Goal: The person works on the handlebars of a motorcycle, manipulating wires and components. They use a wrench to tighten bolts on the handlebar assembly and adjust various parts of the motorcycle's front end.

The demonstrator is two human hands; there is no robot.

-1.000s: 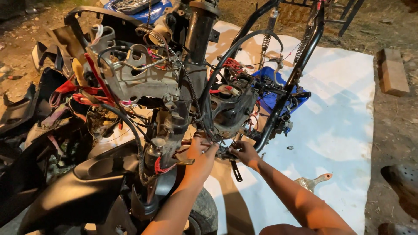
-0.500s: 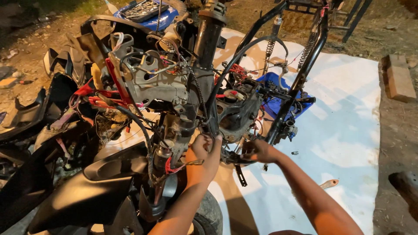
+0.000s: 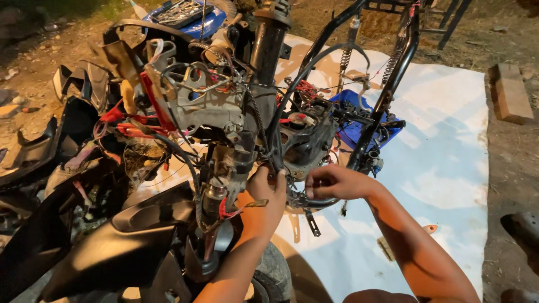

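On the white sheet (image 3: 449, 168) over dirt ground, cables low on the stripped scooter frame (image 3: 264, 84) are pinched by the left hand (image 3: 266, 193) and, just beside, the right hand (image 3: 331, 182), both closed; steady fingertip grip seems needed next.

Bare forearms, no sleeves; hands (image 3: 269, 193) ungloved, ringless.

A white ground sheet (image 3: 449, 140) on dirt carries the stripped scooter (image 3: 236, 112).
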